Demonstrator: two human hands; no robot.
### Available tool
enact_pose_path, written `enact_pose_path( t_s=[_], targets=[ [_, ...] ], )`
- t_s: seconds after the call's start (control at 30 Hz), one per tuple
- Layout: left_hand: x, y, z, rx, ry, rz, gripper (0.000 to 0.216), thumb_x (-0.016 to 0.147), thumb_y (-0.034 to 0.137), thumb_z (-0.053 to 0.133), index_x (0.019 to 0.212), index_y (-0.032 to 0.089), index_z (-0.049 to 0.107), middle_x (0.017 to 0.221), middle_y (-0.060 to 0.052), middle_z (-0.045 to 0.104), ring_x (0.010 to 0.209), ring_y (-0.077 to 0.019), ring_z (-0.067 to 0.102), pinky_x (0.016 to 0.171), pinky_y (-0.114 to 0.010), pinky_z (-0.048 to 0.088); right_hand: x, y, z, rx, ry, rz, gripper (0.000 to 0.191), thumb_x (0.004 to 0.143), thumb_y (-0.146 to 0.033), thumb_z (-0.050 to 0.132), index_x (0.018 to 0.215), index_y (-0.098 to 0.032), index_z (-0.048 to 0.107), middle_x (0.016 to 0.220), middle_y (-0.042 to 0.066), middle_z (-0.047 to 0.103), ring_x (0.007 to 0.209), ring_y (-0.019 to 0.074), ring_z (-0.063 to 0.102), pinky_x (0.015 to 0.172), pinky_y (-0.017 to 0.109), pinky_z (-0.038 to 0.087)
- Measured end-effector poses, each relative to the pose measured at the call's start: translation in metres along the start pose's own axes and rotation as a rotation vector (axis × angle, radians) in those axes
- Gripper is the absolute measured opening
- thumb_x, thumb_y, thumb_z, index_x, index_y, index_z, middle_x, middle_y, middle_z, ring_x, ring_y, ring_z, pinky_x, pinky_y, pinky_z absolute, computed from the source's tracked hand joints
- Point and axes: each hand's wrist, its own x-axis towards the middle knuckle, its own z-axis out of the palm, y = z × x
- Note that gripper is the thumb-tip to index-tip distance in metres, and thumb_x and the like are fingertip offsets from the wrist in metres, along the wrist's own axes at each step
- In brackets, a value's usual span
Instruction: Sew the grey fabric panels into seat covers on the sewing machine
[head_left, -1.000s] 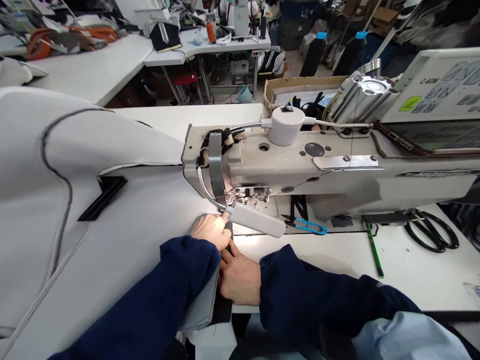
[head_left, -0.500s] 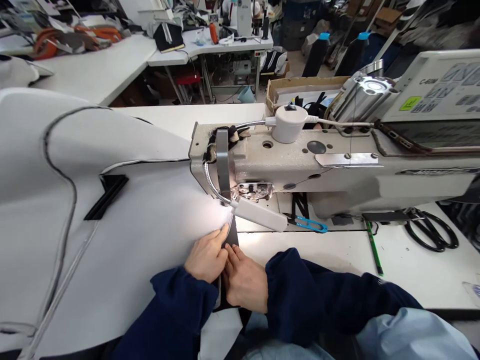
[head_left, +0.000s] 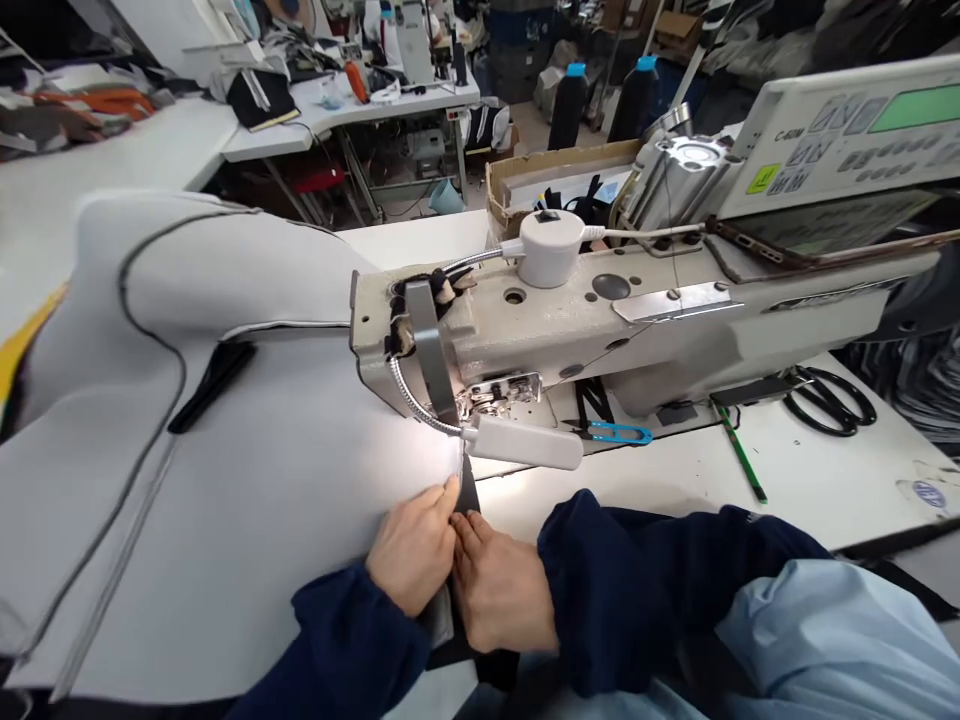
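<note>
A large light grey fabric panel (head_left: 300,500) with dark piped seams spreads left of and under the sewing machine head (head_left: 409,330). My left hand (head_left: 415,545) is closed at the panel's right edge, forefinger stretched toward the lit needle area. Close against it, my right hand (head_left: 501,585) is closed over a black strip (head_left: 469,490) along that edge; its thumb is hidden. Both hands sit just in front of the white lamp (head_left: 525,443) clipped to the machine. The needle is hidden behind that lamp and the grey bar.
On the white table lie blue thread snips (head_left: 619,432), a green pencil (head_left: 742,455) and black scissors (head_left: 831,402). A control box (head_left: 817,150) and a phone (head_left: 817,235) sit over the machine's right part. Behind stands a cardboard box (head_left: 517,180); another sewing table (head_left: 300,125) is farther back.
The view has swung, so the machine appears tilted and farther left. The panel has shifted and its folds have changed on the left. Both hands keep their places at the fabric edge.
</note>
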Motion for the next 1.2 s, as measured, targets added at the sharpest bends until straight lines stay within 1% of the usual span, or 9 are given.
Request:
enact_pose_path(
  t_s=[0.1,0.23,0.4,0.6,0.8,0.87,0.97,1.07,1.2],
  targets=[
    [-0.002,0.018,-0.003,0.031,-0.065,-0.026,0.061,0.077,0.006,0.030,0.138,0.010,0.033,0.111,-0.011,0.060,0.099,-0.0223,0.058,0.087,-0.033,0.044,-0.011,-0.002,-0.007,0.037,-0.056,-0.001,0.063,0.072,-0.029,0.057,0.118,0.014,0.050,0.115,0.032,0.052,0.108,0.0391,0.054,0.094,0.049,0.045],
    [0.003,0.021,-0.011,0.033,-0.110,-0.044,0.058,0.077,0.007,0.031,0.135,0.011,0.037,0.108,-0.010,0.061,0.099,-0.0226,0.058,0.085,-0.031,0.042,-0.012,-0.003,-0.013,-0.049,-0.100,-0.034,0.057,0.076,-0.028,0.054,0.117,0.011,0.053,0.116,0.029,0.054,0.109,0.0377,0.053,0.097,0.046,0.044],
    [0.011,0.019,-0.015,0.015,-0.053,-0.038,0.051,0.075,0.008,0.032,0.124,0.011,0.047,0.105,-0.010,0.063,0.098,-0.0235,0.058,0.083,-0.032,0.042,-0.005,0.003,-0.012,-0.086,-0.068,0.068,0.056,0.073,-0.029,0.055,0.115,0.009,0.056,0.114,0.026,0.057,0.107,0.0359,0.056,0.096,0.043,0.046],
    [0.028,0.020,-0.022,0.032,0.029,-0.035,0.036,0.075,0.009,0.034,0.099,0.014,0.059,0.102,-0.010,0.065,0.095,-0.0235,0.060,0.083,-0.031,0.042,0.008,0.021,-0.017,-0.105,-0.007,0.048,0.048,0.074,-0.022,0.055,0.110,0.010,0.059,0.109,0.029,0.058,0.104,0.0366,0.056,0.093,0.049,0.046],
    [0.040,0.015,-0.024,-0.049,0.133,-0.046,0.032,0.079,0.011,0.034,0.095,0.014,0.062,0.093,-0.011,0.068,0.090,-0.0228,0.062,0.080,-0.032,0.045,0.003,0.022,-0.019,-0.116,-0.025,-0.063,0.029,0.081,-0.016,0.048,0.095,0.002,0.065,0.100,0.024,0.063,0.106,0.0350,0.054,0.096,0.050,0.041],
    [0.032,0.006,-0.022,-0.133,0.161,0.039,0.034,0.084,0.016,0.030,0.096,0.015,0.062,0.098,-0.009,0.067,0.093,-0.0202,0.062,0.083,-0.031,0.046,-0.007,0.009,-0.016,-0.080,-0.004,-0.081,0.030,0.082,-0.015,0.044,0.102,-0.001,0.062,0.096,0.020,0.064,0.097,0.0294,0.058,0.090,0.046,0.046],
    [0.004,-0.017,-0.010,-0.179,0.240,0.309,0.032,0.086,0.026,0.034,0.105,0.017,0.058,0.111,-0.007,0.062,0.102,-0.0178,0.058,0.090,-0.030,0.045,-0.022,-0.013,-0.011,-0.031,-0.010,-0.110,0.034,0.085,-0.016,0.042,0.113,-0.005,0.056,0.095,0.015,0.064,0.085,0.0238,0.059,0.076,0.038,0.051],
    [-0.028,-0.039,0.015,-0.003,0.369,0.511,0.050,0.075,0.018,0.043,0.124,0.016,0.046,0.131,-0.007,0.050,0.122,-0.0209,0.044,0.103,-0.037,0.035,-0.029,-0.024,-0.007,-0.014,0.073,-0.107,0.035,0.085,-0.016,0.041,0.113,0.000,0.054,0.099,0.019,0.063,0.089,0.0261,0.058,0.079,0.039,0.049],
    [-0.045,-0.044,0.047,0.267,0.483,0.596,0.061,0.075,0.009,0.037,0.135,0.021,0.037,0.140,-0.003,0.041,0.132,-0.0204,0.031,0.110,-0.041,0.022,-0.033,-0.025,0.003,-0.058,0.305,-0.110,0.036,0.087,-0.014,0.034,0.110,0.002,0.056,0.104,0.020,0.062,0.095,0.0287,0.058,0.088,0.044,0.044]
  ],
)
